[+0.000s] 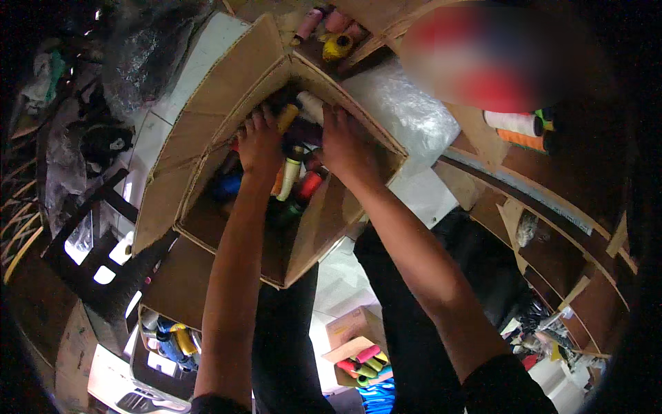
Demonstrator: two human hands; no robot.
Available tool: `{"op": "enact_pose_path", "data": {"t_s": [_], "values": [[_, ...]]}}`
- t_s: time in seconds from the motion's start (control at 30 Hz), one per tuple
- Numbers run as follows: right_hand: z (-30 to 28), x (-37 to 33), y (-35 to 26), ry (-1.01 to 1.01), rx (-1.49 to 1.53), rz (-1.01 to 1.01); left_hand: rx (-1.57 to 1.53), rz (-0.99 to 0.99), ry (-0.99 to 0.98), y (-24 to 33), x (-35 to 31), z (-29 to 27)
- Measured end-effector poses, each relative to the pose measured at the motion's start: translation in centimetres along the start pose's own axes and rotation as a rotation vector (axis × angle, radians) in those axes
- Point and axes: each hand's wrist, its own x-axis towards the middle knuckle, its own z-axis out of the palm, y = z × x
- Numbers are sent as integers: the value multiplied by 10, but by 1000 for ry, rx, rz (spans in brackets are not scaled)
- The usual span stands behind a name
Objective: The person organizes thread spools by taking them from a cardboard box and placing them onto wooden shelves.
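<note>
Both my hands reach down into a deep, open cardboard box (162, 183) holding several thread spools. My left hand (259, 143) is open, its fingers spread over the dark far-left part, beside a mustard-yellow spool (287, 119). My right hand (345, 143) is open too, with fingers stretched down next to a white spool (310, 107); its fingertips are partly hidden. Between my wrists lie a cream spool (289, 174) and a red spool (308, 185). A blue spool (227, 186) sits left of my left forearm. Shadow hides the bottom of the box.
Wooden shelves (552, 200) curve along the right, with white and orange spools (514, 130) on top. Clear plastic wrap (407, 107) lies right of the box. A smaller carton (352, 328) and a bin (162, 376), both with spools, stand below. More spools (338, 47) lie beyond the box.
</note>
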Motion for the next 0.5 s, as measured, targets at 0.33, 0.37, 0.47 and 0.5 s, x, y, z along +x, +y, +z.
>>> {"op": "enact_pose_path", "data": {"t_s": [0.33,0.37,0.47,0.5], "values": [[103,26,5,84,-111,124,-393,-177,-148,17,-30,49],[105,27,2,120,-32,117,-439,-131,-112,15,-36,54],[110,26,3,216,-22,97,-522,-85,-70,18,-43,64],[111,29,6,144,42,99,-502,-136,-96,21,-41,67]]}}
